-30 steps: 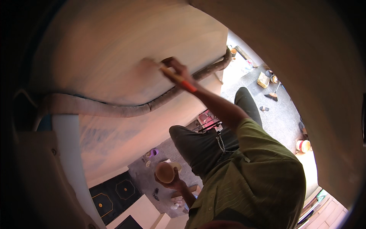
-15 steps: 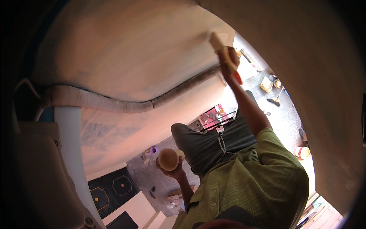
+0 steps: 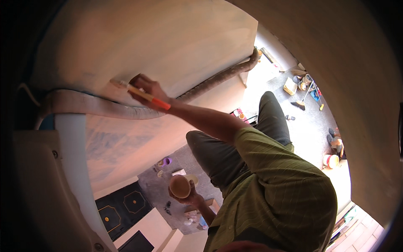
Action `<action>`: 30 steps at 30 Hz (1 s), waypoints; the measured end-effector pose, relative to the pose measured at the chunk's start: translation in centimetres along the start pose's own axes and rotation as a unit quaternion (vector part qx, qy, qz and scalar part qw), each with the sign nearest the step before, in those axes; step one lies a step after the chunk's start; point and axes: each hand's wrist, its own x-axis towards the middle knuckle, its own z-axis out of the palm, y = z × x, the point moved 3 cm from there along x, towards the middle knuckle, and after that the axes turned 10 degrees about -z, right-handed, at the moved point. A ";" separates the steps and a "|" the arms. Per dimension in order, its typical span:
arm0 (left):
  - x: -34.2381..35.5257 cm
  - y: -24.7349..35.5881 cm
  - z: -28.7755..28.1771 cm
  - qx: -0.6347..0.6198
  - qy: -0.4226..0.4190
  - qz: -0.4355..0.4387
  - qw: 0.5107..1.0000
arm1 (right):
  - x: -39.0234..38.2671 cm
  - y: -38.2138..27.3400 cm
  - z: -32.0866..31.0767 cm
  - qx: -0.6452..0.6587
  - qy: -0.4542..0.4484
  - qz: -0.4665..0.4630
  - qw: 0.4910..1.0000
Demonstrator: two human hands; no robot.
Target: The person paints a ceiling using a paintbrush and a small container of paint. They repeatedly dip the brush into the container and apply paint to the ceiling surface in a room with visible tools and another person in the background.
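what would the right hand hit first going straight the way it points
Probably the pale wall, with the brush in the right hand leading; whether its bristles touch is unclear.

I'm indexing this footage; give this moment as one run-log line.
right hand: grips brush, bristles at wall | left hand: holds round container, open top facing camera | nearby: pipe along wall
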 end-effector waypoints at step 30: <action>-0.9 0.3 2.5 -0.009 -0.010 -0.002 1.000 | -11.0 2.0 -9.7 -0.075 -0.091 0.053 0.992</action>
